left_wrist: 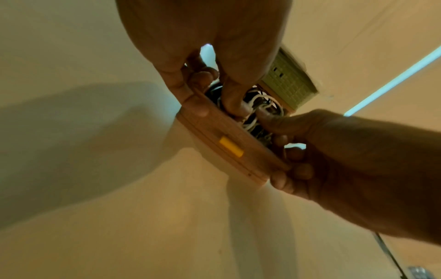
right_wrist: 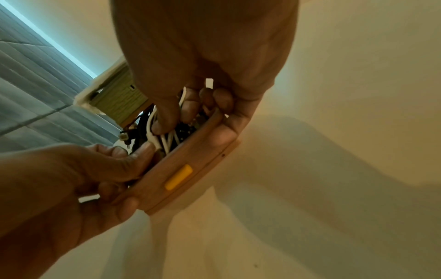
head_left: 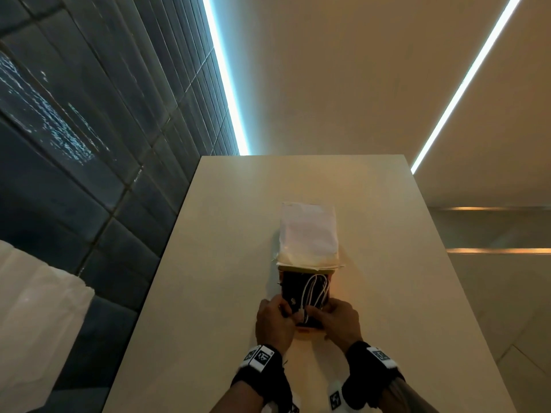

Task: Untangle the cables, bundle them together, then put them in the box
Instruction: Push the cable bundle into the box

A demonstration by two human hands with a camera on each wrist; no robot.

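- We are working at the near end of the box (head_left: pixel 304 330), an open wooden case standing on the tabletop (head_left: pixel 208 263), its lid (head_left: pixel 308 231) thrown back on the far side.
- The cables (head_left: pixel 313 292), white and black, are lying inside the box already; a white loop is showing above the dark interior in the head view.
- Our left hand (head_left: pixel 274 323) is curling round the left corner of the near wall, thumb tip pushing down into the cables (left_wrist: pixel 260 111); the grip is closed on the box edge.
- Our right hand (head_left: pixel 338 321) is holding the right corner likewise, its thumb and forefinger pinching among the white strands (right_wrist: pixel 164 139).
- A black plug end (right_wrist: pixel 124 136) is sticking up at the left of the heap, not yet tucked down.
- We are judging the untangling finished and the placing nearly so; whether any tie is binding the bundle, we cannot tell, since the strands are looking loosely coiled rather than wrapped.
- What is remaining, as we are reading it: pressing the stray ends below the rim, perhaps closing the lid onto the yellow catch (left_wrist: pixel 231 146).
- The chief risk we are seeing is a loop springing back over the edge.
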